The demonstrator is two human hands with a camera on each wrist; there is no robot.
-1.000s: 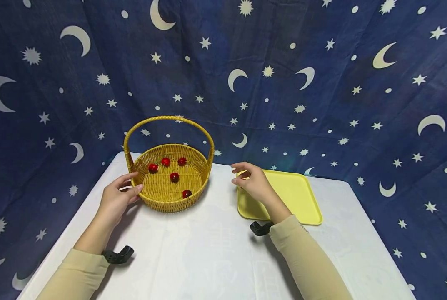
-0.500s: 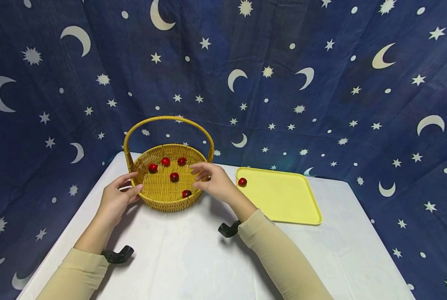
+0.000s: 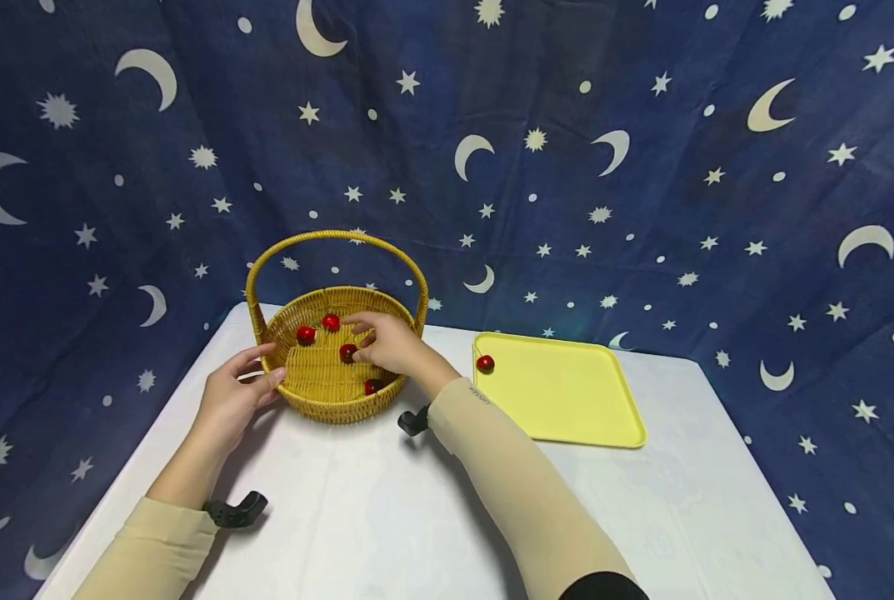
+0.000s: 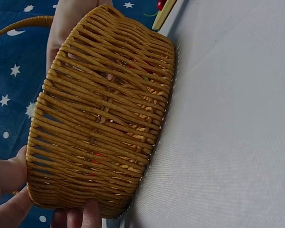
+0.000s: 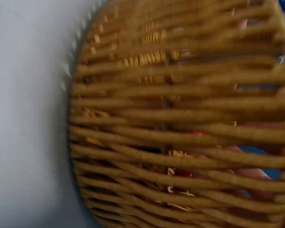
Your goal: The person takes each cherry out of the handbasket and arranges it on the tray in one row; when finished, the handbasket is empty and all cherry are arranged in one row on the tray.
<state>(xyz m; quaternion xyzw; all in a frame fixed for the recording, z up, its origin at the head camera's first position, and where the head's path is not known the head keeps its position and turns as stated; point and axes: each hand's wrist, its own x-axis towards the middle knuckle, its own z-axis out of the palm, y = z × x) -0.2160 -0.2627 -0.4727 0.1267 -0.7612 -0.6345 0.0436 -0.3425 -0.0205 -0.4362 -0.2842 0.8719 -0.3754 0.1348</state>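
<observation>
A round woven wicker basket [image 3: 327, 408] with a tall arched handle stands at the left of the table. My left hand [image 3: 231, 396] grips its left rim; in the left wrist view, fingers [image 4: 91, 216] wrap the wicker wall. Inside lie red cherries: one at the left [image 3: 306, 336], one at the back [image 3: 330, 322], one in the middle [image 3: 347, 353] and one by the front wall [image 3: 372, 387]. My right hand [image 3: 394, 343] reaches over the right rim, thumb and forefinger spread apart above the cherries. Another cherry [image 3: 485, 363] with a stem rests on a yellow tray [image 3: 566, 392].
The table [image 3: 387, 508] wears a white cloth. A dark blue curtain [image 3: 447, 108] with moons and stars hangs behind and at both sides. The basket handle [image 3: 337, 235] arches above the right hand. Wicker fills most of the blurred right wrist view.
My right hand has moved left from the tray into the basket, baring a cherry on the tray and covering one at the basket's back right. My left hand keeps its hold on the rim.
</observation>
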